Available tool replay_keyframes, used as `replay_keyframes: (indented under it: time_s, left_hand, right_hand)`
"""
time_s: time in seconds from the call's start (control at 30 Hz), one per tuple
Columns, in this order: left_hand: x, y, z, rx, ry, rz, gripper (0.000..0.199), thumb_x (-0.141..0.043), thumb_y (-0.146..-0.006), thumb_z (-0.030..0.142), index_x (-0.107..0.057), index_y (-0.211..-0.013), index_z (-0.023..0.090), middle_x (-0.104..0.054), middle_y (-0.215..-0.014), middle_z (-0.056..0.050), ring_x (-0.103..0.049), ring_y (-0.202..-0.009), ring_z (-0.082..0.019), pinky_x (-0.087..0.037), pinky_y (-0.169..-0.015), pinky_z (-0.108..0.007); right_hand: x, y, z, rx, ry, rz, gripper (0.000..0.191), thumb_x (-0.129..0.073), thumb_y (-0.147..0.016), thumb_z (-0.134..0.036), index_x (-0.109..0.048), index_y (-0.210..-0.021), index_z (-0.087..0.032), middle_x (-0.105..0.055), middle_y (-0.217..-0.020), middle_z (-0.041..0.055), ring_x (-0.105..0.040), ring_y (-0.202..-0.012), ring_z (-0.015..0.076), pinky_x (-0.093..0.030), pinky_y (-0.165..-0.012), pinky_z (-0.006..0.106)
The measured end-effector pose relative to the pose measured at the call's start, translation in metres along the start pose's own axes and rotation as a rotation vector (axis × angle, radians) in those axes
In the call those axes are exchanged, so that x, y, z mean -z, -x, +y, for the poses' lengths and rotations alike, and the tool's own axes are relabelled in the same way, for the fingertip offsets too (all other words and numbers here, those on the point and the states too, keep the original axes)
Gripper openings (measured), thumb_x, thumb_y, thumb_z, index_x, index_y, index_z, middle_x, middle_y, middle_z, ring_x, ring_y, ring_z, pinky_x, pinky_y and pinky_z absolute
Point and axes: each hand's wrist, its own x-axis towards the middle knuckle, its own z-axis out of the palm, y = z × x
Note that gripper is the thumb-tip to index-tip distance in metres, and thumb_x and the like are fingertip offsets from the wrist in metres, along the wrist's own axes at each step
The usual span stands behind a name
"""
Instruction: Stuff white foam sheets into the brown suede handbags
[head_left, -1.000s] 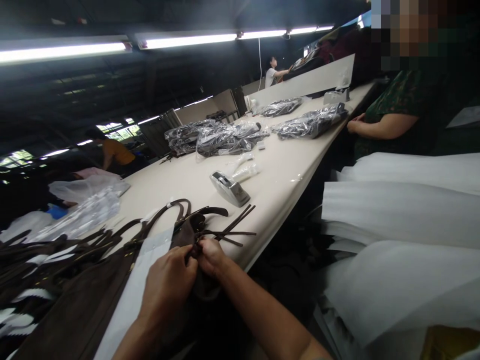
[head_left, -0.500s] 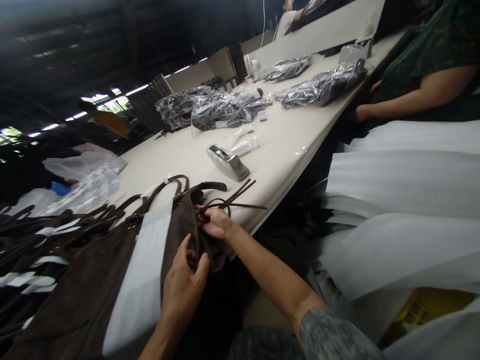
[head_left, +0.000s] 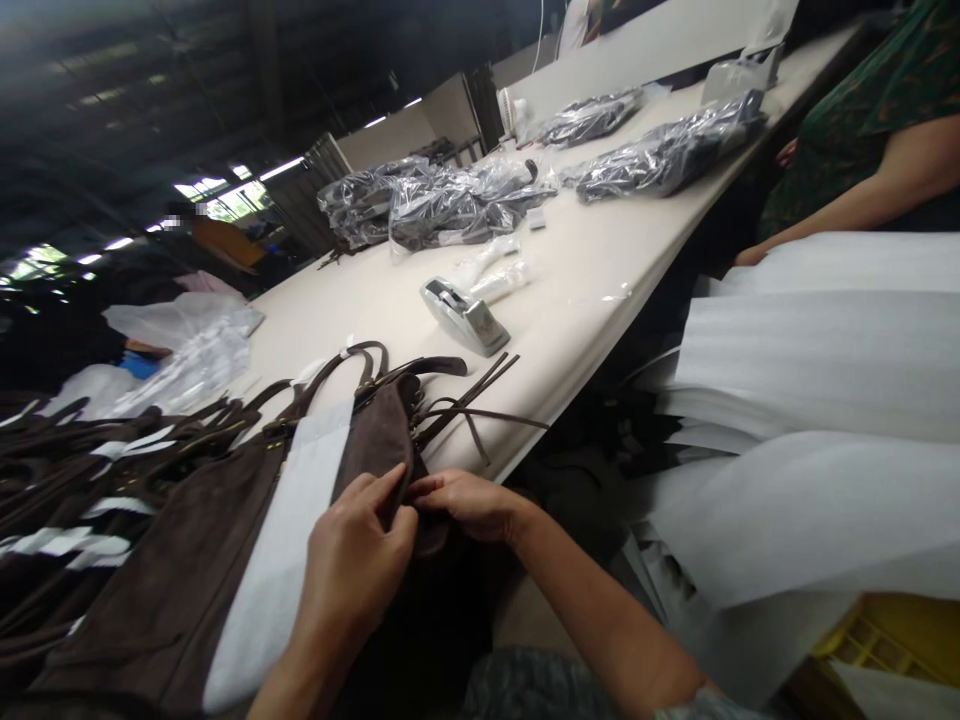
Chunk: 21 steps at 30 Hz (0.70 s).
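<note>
A dark brown suede-like handbag (head_left: 176,560) lies on its side along the table's near edge, a white foam sheet (head_left: 281,560) wrapped across it. My left hand (head_left: 360,560) pinches the edge of the bag's side panel between thumb and forefinger. Close beside it, my right hand (head_left: 469,503) has its fingers closed on the same brown side panel, a little lower than the lacing. Thin brown cords (head_left: 480,400) trail from that side onto the table. Rounded handles (head_left: 367,350) with gold-coloured fittings stick out at the top.
A grey tape dispenser (head_left: 465,315) stands on the pale table (head_left: 585,290). Plastic-wrapped bags (head_left: 450,205) lie farther back. More brown bags (head_left: 67,520) are piled at left. White foam sheets (head_left: 817,350) hang in stacks at right, near another person's arm (head_left: 840,215) and a yellow crate (head_left: 885,640).
My right hand has moved down from the laced cords to the side panel's edge. My left hand has closed from a loose, spread grip to a pinch on the panel.
</note>
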Motion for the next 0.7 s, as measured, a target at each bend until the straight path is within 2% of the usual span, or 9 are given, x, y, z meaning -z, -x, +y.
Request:
replay_keyframes:
  time_s: [0.1,0.17,0.23,0.27,0.33,0.43,0.53,0.63,0.7]
  left_hand:
    - [-0.008,0.005,0.009,-0.027,-0.171,-0.075,0.049,-0.043,-0.082,0.024,-0.064,-0.125,0.016,-0.067,-0.096,-0.005,-0.066,-0.089,-0.021,-0.047,-0.080,-0.031]
    - [-0.014,0.010,0.013,-0.028,-0.261,-0.133,0.050,-0.042,-0.084,0.021,-0.060,-0.130,0.014,-0.066,-0.102,-0.007,-0.066,-0.090,-0.022,-0.047,-0.080,-0.032]
    - [-0.018,0.013,0.015,-0.018,-0.323,-0.154,0.050,-0.041,-0.087,0.020,-0.056,-0.134,0.014,-0.066,-0.107,-0.008,-0.066,-0.091,-0.023,-0.047,-0.079,-0.033]
    - [-0.020,0.015,0.015,-0.011,-0.338,-0.153,0.050,-0.041,-0.087,0.020,-0.055,-0.135,0.014,-0.065,-0.108,-0.008,-0.066,-0.091,-0.023,-0.047,-0.078,-0.033]
    - [-0.020,0.016,0.014,-0.008,-0.338,-0.145,0.050,-0.040,-0.088,0.019,-0.053,-0.136,0.015,-0.065,-0.108,-0.007,-0.066,-0.090,-0.023,-0.047,-0.077,-0.033]
    - [-0.018,0.017,0.011,-0.009,-0.301,-0.116,0.050,-0.038,-0.089,0.019,-0.052,-0.137,0.015,-0.065,-0.109,-0.007,-0.066,-0.090,-0.021,-0.047,-0.079,-0.032]
    - [-0.015,0.018,0.009,0.009,-0.289,-0.093,0.051,-0.036,-0.090,0.020,-0.050,-0.138,0.014,-0.064,-0.114,-0.007,-0.066,-0.093,-0.022,-0.047,-0.082,-0.032]
    - [-0.015,0.016,0.009,0.028,-0.327,-0.105,0.052,-0.033,-0.091,0.021,-0.049,-0.139,0.013,-0.063,-0.115,-0.008,-0.066,-0.093,-0.023,-0.046,-0.080,-0.033]
    - [-0.015,0.015,0.009,0.025,-0.344,-0.135,0.052,-0.033,-0.090,0.021,-0.049,-0.140,0.013,-0.064,-0.114,-0.008,-0.066,-0.091,-0.023,-0.046,-0.078,-0.034]
  right_hand:
    - [0.003,-0.003,-0.009,0.147,0.250,-0.029,0.024,-0.062,-0.074,-0.017,-0.070,-0.096,-0.016,-0.069,-0.086,0.0021,-0.064,-0.088,0.0196,-0.049,-0.087,0.033]
    - [0.004,-0.006,-0.013,0.308,0.476,0.022,0.028,-0.062,-0.073,-0.013,-0.069,-0.099,-0.018,-0.069,-0.097,0.0020,-0.061,-0.102,0.0231,-0.045,-0.095,0.035]
    - [0.004,-0.012,-0.015,0.422,0.563,0.073,0.037,-0.064,-0.070,-0.012,-0.066,-0.106,-0.019,-0.068,-0.106,0.0023,-0.058,-0.109,0.0247,-0.042,-0.101,0.036]
    - [0.003,-0.016,-0.015,0.430,0.519,0.088,0.041,-0.065,-0.070,-0.012,-0.065,-0.110,-0.019,-0.067,-0.107,0.0026,-0.059,-0.108,0.0241,-0.043,-0.100,0.036]
    - [0.001,-0.026,-0.016,0.329,0.336,0.111,0.043,-0.067,-0.070,-0.015,-0.062,-0.113,-0.018,-0.069,-0.099,0.0033,-0.063,-0.095,0.0222,-0.048,-0.092,0.035]
    - [-0.005,-0.043,-0.024,0.141,0.116,0.181,0.031,-0.065,-0.076,-0.020,-0.065,-0.107,-0.015,-0.068,-0.078,0.0033,-0.063,-0.069,0.0189,-0.053,-0.071,0.032]
    - [-0.012,-0.059,-0.037,0.178,0.056,0.164,0.026,-0.061,-0.080,-0.018,-0.068,-0.105,-0.016,-0.066,-0.071,0.0015,-0.061,-0.062,0.0162,-0.051,-0.063,0.027]
    - [-0.015,-0.072,-0.049,0.249,0.036,0.092,0.041,-0.053,-0.080,-0.006,-0.064,-0.117,-0.022,-0.066,-0.072,-0.0017,-0.058,-0.059,0.0132,-0.048,-0.057,0.022]
    - [-0.012,-0.079,-0.058,0.265,0.042,0.129,0.051,-0.044,-0.082,0.000,-0.059,-0.125,-0.024,-0.066,-0.073,-0.0028,-0.056,-0.054,0.0110,-0.046,-0.053,0.019]
